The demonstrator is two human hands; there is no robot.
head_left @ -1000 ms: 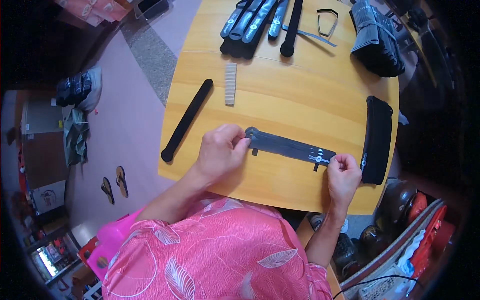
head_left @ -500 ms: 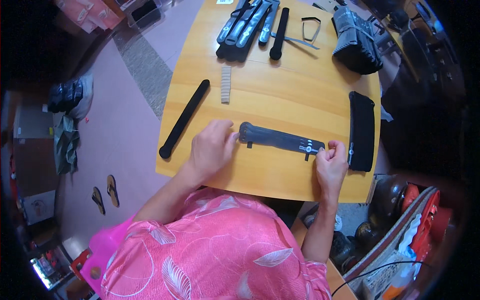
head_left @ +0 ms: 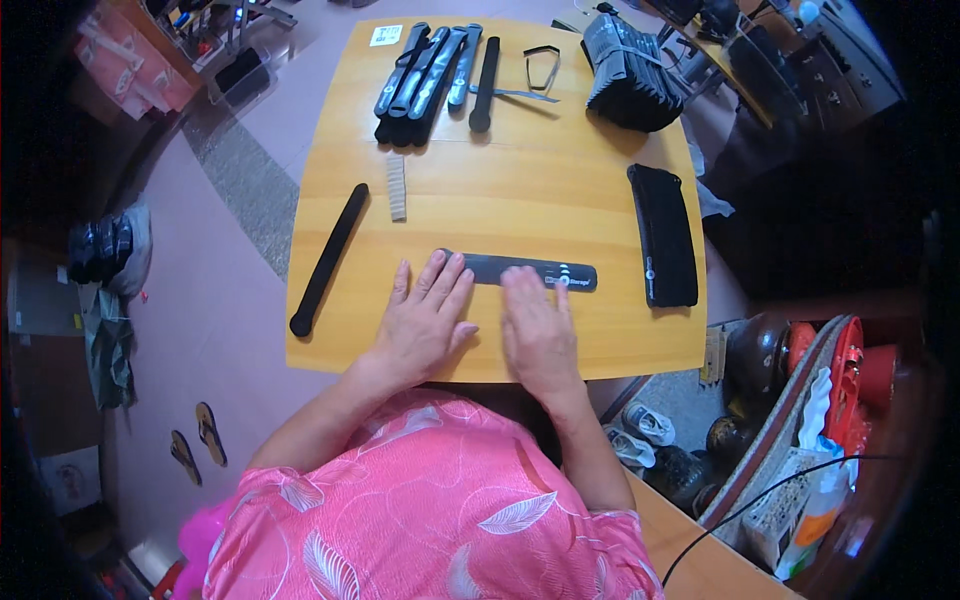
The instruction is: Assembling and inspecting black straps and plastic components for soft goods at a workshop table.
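Observation:
A dark grey strap (head_left: 488, 267) with white printing lies lengthwise across the near part of the table. My left hand (head_left: 420, 320) rests flat over its left end, fingers spread. On the middle of the strap are the fingers of my right hand (head_left: 540, 335), stretched out and slightly blurred. The strap's right end shows beyond them, and its left end is partly hidden under my left fingers. To the left, a black strap with a rounded end (head_left: 332, 260) lies at a slant. A short beige ribbed strip (head_left: 398, 188) sits farther back.
A flat black stack (head_left: 665, 235) lies at the wooden table's (head_left: 500, 200) right edge. Behind it stands a banded grey bundle (head_left: 630, 72). Several grey straps (head_left: 425, 85), a black strap (head_left: 485, 85) and a bent band (head_left: 543, 68) lie at the back.
My right hand has left the strap's right end and moved left onto its middle. My left hand has flattened over the left end. Small dark tabs below the strap no longer show.

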